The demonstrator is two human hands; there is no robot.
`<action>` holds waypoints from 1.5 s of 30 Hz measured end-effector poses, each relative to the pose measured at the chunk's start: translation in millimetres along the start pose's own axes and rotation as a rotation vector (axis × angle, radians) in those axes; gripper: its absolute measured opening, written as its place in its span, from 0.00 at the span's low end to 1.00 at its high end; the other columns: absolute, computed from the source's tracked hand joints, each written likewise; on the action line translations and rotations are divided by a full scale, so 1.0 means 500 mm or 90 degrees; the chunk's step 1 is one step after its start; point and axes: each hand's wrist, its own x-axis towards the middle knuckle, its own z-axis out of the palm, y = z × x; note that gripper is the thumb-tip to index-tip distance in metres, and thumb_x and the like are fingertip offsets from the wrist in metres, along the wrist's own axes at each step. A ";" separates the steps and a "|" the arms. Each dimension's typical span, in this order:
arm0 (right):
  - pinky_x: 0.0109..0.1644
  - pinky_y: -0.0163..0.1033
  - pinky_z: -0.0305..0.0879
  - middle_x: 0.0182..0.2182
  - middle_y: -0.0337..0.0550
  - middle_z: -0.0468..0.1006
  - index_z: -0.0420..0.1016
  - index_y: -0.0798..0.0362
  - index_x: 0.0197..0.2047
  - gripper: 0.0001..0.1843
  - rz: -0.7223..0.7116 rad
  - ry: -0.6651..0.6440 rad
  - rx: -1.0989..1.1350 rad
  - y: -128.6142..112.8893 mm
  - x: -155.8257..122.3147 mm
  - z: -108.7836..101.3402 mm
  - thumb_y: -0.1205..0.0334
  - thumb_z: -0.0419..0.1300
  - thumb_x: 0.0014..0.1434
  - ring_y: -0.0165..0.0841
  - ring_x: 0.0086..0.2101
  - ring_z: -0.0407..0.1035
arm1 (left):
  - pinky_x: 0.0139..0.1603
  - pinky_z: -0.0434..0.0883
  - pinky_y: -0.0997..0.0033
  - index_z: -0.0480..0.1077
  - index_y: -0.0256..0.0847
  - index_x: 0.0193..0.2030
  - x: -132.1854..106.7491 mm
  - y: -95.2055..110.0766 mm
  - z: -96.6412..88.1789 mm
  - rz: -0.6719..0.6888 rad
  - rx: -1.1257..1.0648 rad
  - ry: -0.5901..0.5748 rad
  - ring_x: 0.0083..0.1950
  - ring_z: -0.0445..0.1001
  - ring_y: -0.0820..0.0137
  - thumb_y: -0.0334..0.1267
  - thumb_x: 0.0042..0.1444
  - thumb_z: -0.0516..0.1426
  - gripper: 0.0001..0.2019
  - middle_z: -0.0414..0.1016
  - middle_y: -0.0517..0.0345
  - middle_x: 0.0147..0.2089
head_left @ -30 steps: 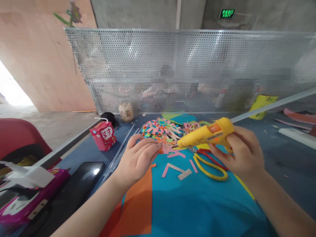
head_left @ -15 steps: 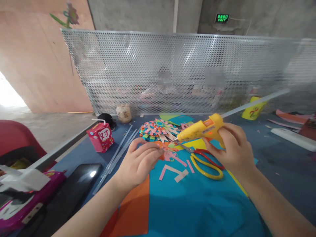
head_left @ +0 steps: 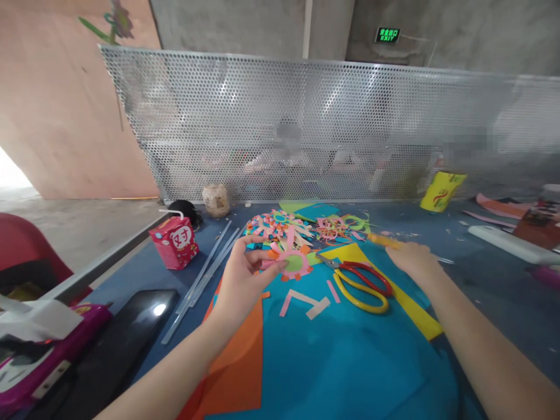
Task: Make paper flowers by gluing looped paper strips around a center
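Observation:
Between the thumb and fingers of my left hand (head_left: pixel 247 280) is a small paper flower (head_left: pixel 298 265), with a green centre, a pink ring and short orange and pink tabs. My right hand (head_left: pixel 413 261) is closed around a yellow glue gun (head_left: pixel 381 240), low over the table on the right; its glue stick pokes out behind. Scissors (head_left: pixel 365 297) with red and yellow handles lie between the hands. Pink and pale paper strips (head_left: pixel 301 297) rest on a blue sheet (head_left: pixel 341 361), with orange paper (head_left: pixel 238 373) and yellow paper (head_left: pixel 413 309) alongside.
Farther back are fringed multicoloured paper pieces (head_left: pixel 277 224) and curly scraps (head_left: pixel 335 228). Clear glue sticks (head_left: pixel 201 286), a red drink carton (head_left: pixel 175 242) and a black phone (head_left: pixel 131 332) are at left. A yellow can (head_left: pixel 443 191) stands near the perforated metal screen (head_left: pixel 245 122).
My right hand has carried the glue gun away from the flower, rightward and down toward the table. My left hand has raised and turned the paper flower, so its green centre shows.

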 end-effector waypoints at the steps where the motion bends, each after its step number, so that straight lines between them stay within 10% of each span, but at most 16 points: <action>1: 0.32 0.59 0.62 0.32 0.64 0.72 0.72 0.58 0.36 0.21 0.017 0.016 -0.008 0.001 -0.001 0.001 0.51 0.57 0.43 0.56 0.35 0.68 | 0.33 0.71 0.72 0.56 0.42 0.40 0.003 0.002 0.000 -0.043 -0.039 0.002 0.28 0.76 0.71 0.33 0.42 0.63 0.21 0.73 0.68 0.24; 6: 0.40 0.58 0.61 0.42 0.61 0.71 0.70 0.57 0.42 0.20 -0.115 0.113 0.034 -0.055 -0.047 -0.046 0.52 0.53 0.51 0.53 0.44 0.65 | 0.30 0.68 0.77 0.57 0.40 0.41 0.009 -0.004 -0.002 -0.111 -0.040 0.022 0.28 0.74 0.73 0.34 0.39 0.64 0.24 0.73 0.67 0.22; 10: 0.46 0.46 0.62 0.37 0.46 0.76 0.67 0.51 0.43 0.11 -0.626 0.329 0.289 -0.138 -0.149 -0.103 0.66 0.54 0.55 0.37 0.41 0.70 | 0.25 0.64 0.78 0.56 0.40 0.42 0.002 -0.013 0.002 -0.107 -0.029 -0.010 0.25 0.72 0.74 0.35 0.40 0.64 0.25 0.71 0.67 0.22; 13: 0.46 0.43 0.64 0.38 0.44 0.76 0.64 0.51 0.48 0.17 -0.789 0.301 0.358 -0.178 -0.226 -0.122 0.67 0.58 0.54 0.36 0.41 0.70 | 0.24 0.63 0.78 0.56 0.40 0.42 -0.005 -0.016 0.008 -0.087 0.000 -0.033 0.24 0.70 0.75 0.35 0.41 0.64 0.24 0.71 0.66 0.23; 35: 0.49 0.45 0.60 0.42 0.43 0.76 0.68 0.49 0.47 0.13 -0.658 0.182 0.285 -0.172 -0.264 -0.109 0.58 0.54 0.58 0.37 0.45 0.69 | 0.30 0.67 0.76 0.56 0.47 0.46 -0.039 -0.003 0.018 0.074 0.218 -0.088 0.34 0.75 0.70 0.31 0.47 0.59 0.21 0.71 0.67 0.28; 45: 0.46 0.49 0.56 0.33 0.38 0.80 0.53 0.49 0.57 0.25 -0.650 0.107 0.424 -0.182 -0.264 -0.120 0.64 0.56 0.57 0.37 0.35 0.73 | 0.28 0.67 0.76 0.57 0.47 0.46 -0.038 -0.003 0.017 0.071 0.182 -0.111 0.35 0.76 0.67 0.34 0.48 0.59 0.19 0.73 0.64 0.29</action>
